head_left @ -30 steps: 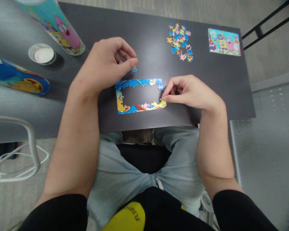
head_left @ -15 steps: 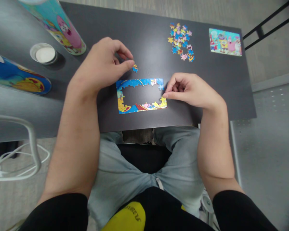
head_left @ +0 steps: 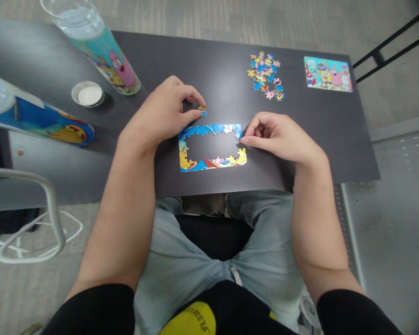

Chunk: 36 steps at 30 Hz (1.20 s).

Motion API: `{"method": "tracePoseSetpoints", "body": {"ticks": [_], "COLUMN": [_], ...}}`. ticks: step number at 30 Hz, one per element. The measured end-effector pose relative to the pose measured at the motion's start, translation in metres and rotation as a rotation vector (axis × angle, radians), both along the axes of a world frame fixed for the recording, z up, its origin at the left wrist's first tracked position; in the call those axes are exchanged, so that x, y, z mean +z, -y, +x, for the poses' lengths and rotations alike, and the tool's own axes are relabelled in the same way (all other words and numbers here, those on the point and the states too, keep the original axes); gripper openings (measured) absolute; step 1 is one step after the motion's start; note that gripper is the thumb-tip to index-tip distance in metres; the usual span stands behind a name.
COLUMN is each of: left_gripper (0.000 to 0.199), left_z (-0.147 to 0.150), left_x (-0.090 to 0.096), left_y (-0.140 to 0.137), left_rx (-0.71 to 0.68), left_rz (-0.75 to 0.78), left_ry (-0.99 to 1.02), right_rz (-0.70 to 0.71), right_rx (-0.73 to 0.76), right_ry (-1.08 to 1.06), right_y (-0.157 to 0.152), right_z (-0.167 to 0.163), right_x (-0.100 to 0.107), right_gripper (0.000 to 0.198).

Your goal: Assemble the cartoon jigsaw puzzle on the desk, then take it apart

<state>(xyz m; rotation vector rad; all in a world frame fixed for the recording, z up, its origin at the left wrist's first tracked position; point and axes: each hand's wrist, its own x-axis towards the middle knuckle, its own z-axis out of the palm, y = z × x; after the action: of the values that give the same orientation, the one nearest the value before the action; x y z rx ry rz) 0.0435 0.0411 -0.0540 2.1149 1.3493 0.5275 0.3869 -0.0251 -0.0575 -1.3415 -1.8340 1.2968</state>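
Left hand (head_left: 171, 108) pinching a loose puzzle piece (head_left: 203, 111), right hand (head_left: 278, 135) at the puzzle border (head_left: 198, 166), its grip unclear

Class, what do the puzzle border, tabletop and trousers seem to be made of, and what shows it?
Puzzle border: probably printed cardboard, finish unclear; thin, flat, interlocking pieces.
Tabletop: perhaps laminate, satin; smooth, dark, softly reflecting light.
Trousers: likely denim, matte; faded blue, creased cloth.

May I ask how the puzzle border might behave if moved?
Lifted, the puzzle border would probably sag or split, being a narrow frame of interlocked pieces. Its unfinished right side likely weakens it. Pushed, it may slide on the shiny table.
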Motion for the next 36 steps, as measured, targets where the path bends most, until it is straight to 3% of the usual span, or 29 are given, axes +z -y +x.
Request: {"method": "tracePoseSetpoints", "body": {"ticks": [8,15,20,25,30,36], "left_gripper": [0.031,0.034,0.037,0.035,0.021,0.026], "left_z": [0.005,0.036,0.054,0.047,0.040,0.046], "left_x": [-0.010,0.001,0.004,0.003,0.001,-0.004], "left_y": [-0.003,0.015,0.025,0.022,0.018,0.021], "left_rx": [0.039,-0.057,-0.095,-0.112,-0.087,-0.149], "left_rz": [-0.001,-0.061,-0.098,-0.044,0.083,0.079], "left_ry": [0.097,0.354,0.462,0.394,0.176,0.050], "right_rz": [0.041,0.147,0.209,0.161,0.012,-0.056], "right_rx": [-0.003,-0.115,-0.151,-0.125,-0.023,0.019], "right_ry": [0.005,-0.043,-0.209,-0.227,-0.160,-0.066], "right_y": [-0.002,-0.005,-0.012,-0.013,-0.003,0.001], "right_z": [-0.004,-0.022,-0.029,-0.014,0.001,0.001], "right_x": [0.000,-0.002,-0.012,-0.009,0.000,0.004], "right_gripper": [0.049,0.057,0.063,0.058,0.044,0.040]}}
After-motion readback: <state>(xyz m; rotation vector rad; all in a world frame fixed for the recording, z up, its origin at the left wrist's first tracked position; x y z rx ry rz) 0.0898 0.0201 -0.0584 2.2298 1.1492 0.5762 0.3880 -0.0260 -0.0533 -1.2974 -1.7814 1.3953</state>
